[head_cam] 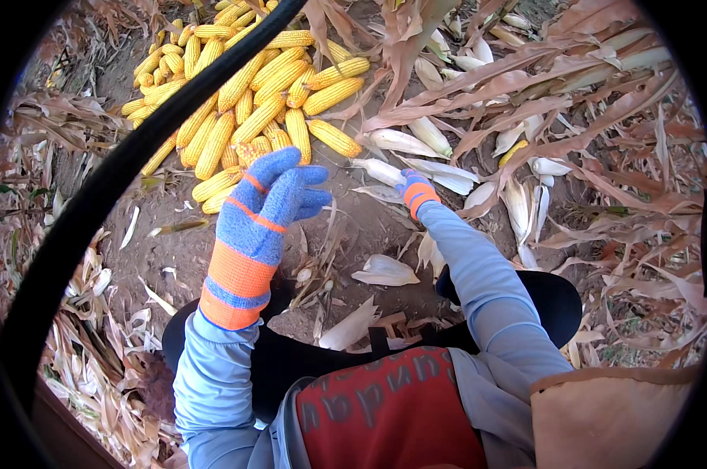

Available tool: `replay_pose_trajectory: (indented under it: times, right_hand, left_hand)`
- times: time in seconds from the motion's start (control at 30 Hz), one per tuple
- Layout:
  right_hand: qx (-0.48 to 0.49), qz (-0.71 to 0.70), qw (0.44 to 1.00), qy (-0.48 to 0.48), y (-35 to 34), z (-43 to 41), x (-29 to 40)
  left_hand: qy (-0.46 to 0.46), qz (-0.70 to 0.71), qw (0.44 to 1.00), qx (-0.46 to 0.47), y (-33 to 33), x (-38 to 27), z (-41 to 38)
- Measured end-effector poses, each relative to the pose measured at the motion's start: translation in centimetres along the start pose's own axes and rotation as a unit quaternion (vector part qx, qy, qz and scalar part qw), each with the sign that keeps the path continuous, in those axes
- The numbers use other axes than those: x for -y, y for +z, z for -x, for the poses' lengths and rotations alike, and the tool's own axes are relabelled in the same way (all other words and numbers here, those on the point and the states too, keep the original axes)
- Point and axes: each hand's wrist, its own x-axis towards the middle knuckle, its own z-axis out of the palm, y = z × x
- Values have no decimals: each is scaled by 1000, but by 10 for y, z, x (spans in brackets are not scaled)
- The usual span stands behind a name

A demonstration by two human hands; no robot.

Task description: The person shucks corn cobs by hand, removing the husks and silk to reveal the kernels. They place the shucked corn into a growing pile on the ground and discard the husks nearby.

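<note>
My left hand (277,196), in a blue and orange knit glove, is raised in front of the pile of husked yellow corn cobs (259,117). Its fingers are apart and nothing shows between them. Farther right, my right hand (413,186), gloved alike, reaches down to an ear of corn in its pale husk (382,171). The fingers are at the ear's near end; whether they grip it cannot be told. More ears in pale husks (409,142) lie just beyond this hand.
Dry corn stalks and leaves (506,99) spread over the right side. Loose husks (385,271) lie on the soil near my legs. A dark curved strap or cable (148,135) crosses the left of the view. One yellow cob (513,152) shows among the husks at right.
</note>
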Motion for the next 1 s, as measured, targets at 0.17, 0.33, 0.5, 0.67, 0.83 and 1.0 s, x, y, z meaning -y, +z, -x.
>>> replay_pose_trajectory:
  times: [0.17,0.33,0.5,0.67,0.83,1.0]
  right_hand:
    - [24,153,988,4,18,-24,38]
    - [31,221,975,-2,39,-47,16]
    - [289,130,948,33,-32,-25,37]
    - [417,-264,852,175,-113,28,41]
    - [256,-148,952,-76,-171,54,44]
    - [179,-159,943,-231,-209,103,85]
  left_hand:
    - [9,23,998,-60,-7,-17,5]
    - [-1,14,999,-50,1,-21,3]
    - [-33,11,998,-51,2,-25,4]
    - [-39,-8,999,-24,8,-8,1]
    - [-49,-52,997,10,19,24,-13]
    - [-1,-224,974,22,12,64,-22]
